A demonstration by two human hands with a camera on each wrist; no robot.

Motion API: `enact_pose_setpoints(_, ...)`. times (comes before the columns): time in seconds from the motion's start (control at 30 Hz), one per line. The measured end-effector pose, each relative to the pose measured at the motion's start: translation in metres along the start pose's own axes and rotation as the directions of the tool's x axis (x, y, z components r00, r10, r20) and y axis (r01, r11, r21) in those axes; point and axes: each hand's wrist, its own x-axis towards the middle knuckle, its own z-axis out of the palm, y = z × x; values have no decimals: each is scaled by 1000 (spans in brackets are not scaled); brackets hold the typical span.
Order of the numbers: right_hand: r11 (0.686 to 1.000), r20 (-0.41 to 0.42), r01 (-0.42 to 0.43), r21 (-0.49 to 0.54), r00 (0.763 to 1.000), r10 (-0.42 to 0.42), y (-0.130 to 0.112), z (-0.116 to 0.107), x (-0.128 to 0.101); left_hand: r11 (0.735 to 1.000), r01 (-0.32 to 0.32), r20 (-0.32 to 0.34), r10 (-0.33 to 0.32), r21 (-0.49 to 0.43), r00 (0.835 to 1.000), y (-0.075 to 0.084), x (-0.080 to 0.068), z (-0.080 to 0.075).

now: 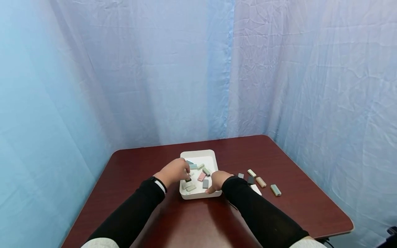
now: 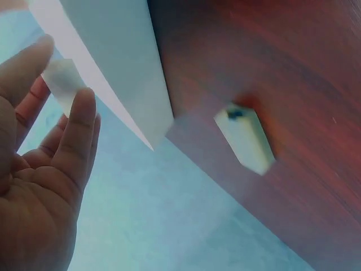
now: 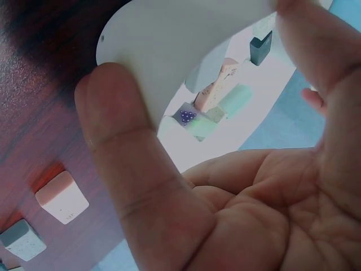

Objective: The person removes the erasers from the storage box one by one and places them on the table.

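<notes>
My left hand (image 1: 177,171) reaches over the left side of a white tray (image 1: 198,154). In the left wrist view its thumb and fingertips pinch a small pale block (image 2: 65,84) beside the tray's wall. My right hand (image 1: 219,180) grips the tray's near right corner, its thumb (image 3: 115,99) pressed on the outer wall in the right wrist view. Inside the tray lie several small blocks, among them a pink block (image 1: 201,176), a grey block (image 1: 205,184), a light blue block (image 1: 193,166) and a green block (image 1: 206,171).
On the dark red table (image 1: 149,156), to the right of the tray, lie more blocks, including a tan block (image 1: 261,182), a grey-green block (image 1: 275,190) and a cream block (image 1: 252,173). Pale blue curtains (image 1: 192,69) hang round the table.
</notes>
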Motion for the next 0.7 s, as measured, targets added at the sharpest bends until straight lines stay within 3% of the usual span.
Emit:
enact_pose_setpoints(0.27,1000,-8,2,14,1000,-2,-4,0,-4,985,168,-57,-170,-40,984,-31,-11,-11)
enact_pose_setpoints(0.43,1000,-24,14,21,1000,-14,-2,1,-2,953,295,2,-295,-68,955,-53,-19,-10)
enact_pose_setpoints(0.6,1000,-33,25,6,999,-25,-2,-3,-1,943,310,104,-299,-119,949,-60,-22,2)
enact_pose_setpoints(0.7,1000,-27,24,-3,999,-24,-1,1,0,947,299,123,-285,-116,951,-61,-25,10)
